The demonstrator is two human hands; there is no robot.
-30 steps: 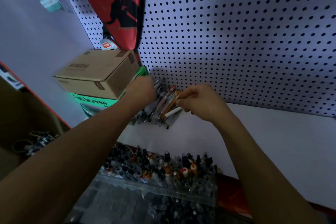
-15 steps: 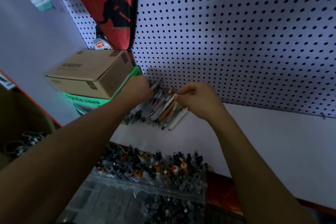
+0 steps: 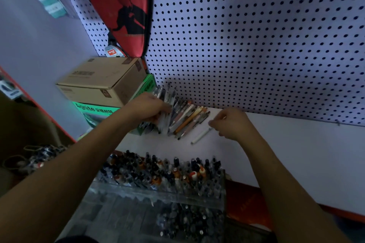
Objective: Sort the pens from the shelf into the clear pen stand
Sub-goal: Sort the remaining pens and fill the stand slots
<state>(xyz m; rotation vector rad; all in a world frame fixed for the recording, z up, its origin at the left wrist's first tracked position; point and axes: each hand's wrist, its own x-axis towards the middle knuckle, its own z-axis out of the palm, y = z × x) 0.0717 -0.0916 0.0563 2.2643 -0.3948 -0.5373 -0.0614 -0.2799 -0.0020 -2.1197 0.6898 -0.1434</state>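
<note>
A pile of pens (image 3: 187, 118) lies on the white shelf (image 3: 296, 154) against the pegboard. My left hand (image 3: 150, 107) grips a bundle of clear pens (image 3: 167, 94) at the pile's left side. To the right of the pile, my right hand (image 3: 233, 122) has its fingers curled, and I see nothing held in it. A single white pen (image 3: 200, 136) lies apart on the shelf, just below that hand's fingertips. The clear pen stand (image 3: 158, 193) stands in front of the shelf, and several pens stand upright in it.
A cardboard box (image 3: 102, 81) sits on a green box (image 3: 94, 109) at the shelf's left end, touching the pile. A red racket cover (image 3: 122, 6) hangs on the pegboard (image 3: 256, 45). A lower shelf at left holds a tangle of small items (image 3: 37, 156).
My right hand let go of the white pen it pinched over the pile and drew back to the right. My left hand kept hold of the clear pens.
</note>
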